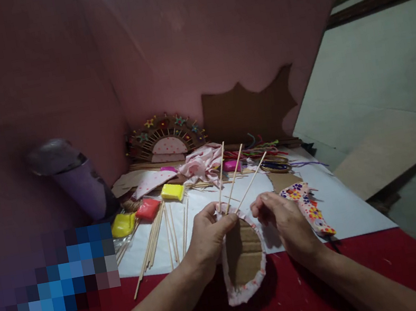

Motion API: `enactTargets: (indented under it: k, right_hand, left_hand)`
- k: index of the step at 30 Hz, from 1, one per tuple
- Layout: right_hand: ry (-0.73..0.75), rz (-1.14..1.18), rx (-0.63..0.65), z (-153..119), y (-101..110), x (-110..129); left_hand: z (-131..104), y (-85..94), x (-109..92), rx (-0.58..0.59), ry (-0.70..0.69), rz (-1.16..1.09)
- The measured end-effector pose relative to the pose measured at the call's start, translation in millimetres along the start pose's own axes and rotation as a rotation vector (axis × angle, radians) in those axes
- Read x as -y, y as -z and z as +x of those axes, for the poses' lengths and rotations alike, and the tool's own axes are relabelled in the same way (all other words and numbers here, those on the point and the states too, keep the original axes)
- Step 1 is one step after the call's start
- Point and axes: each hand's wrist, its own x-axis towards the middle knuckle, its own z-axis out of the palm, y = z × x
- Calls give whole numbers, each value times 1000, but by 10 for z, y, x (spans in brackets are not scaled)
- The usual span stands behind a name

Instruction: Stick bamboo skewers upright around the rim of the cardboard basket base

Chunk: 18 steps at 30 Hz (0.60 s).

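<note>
My left hand (209, 230) is closed on a half-round cardboard piece (244, 251), its thumb pressing near the top. Pale spotted fabric is folded over the rim of the cardboard. Three thin wooden sticks (235, 176) stick up from its upper edge, fanned apart. To the right of the piece, and apart from it, hovers my right hand (283, 214). Its fingers are curled in and pinched together, and whatever may be between the fingertips is too small to see. A flowered fabric-covered piece (309, 207) lies just beyond that hand.
Loose sticks (154, 240) lie left on the white sheet (199, 197), near yellow (173, 191) and red clay packets (147, 209). Crumpled fabric (203, 162), scissors (274, 165) and coloured pipe cleaners (239, 151) sit farther back. A decorated cardboard fan (167, 138), cut cardboard (247, 114) and purple bottle (82, 183) stand behind.
</note>
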Motion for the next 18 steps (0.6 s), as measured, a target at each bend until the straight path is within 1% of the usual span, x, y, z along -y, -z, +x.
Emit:
enactTargets:
  k: [3,5,10,15,18]
  right_hand:
    - [35,-30,-34,18,2,-12]
    - [29,-36,-41,30,5,-28]
    - [-16,-41,-36,45,22,-66]
    - [-1,-63,-31,33,31,-40]
    - [39,-91,-26,29,31,-21]
  left_hand:
    - [-2,1,-8,4,2,-7]
    - [-2,3,-12,3,1,-8]
    - [2,7,-18,-16,-5,-10]
    - [4,-2,-25,-37,1,-12]
    - [7,-5,-32,-44,18,-13]
